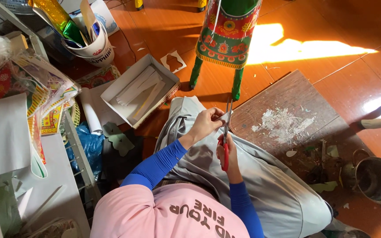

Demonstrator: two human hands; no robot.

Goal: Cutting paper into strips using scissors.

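The right hand (228, 154) was closed through the red handles of the scissors (226, 139), blades up into a small white paper piece (224, 117) — pinched by the left hand (206, 124) over the lap. Cutting seemed underway; next probably called for turning the paper steadily.

One pair of scissors (225, 145), one metal pot (378, 180) (right), one cardboard box (133, 90).

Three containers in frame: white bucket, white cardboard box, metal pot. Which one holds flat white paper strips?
The open white cardboard box on the floor left of the knees. The white bucket holds shiny foil rolls; the metal pot looks empty.
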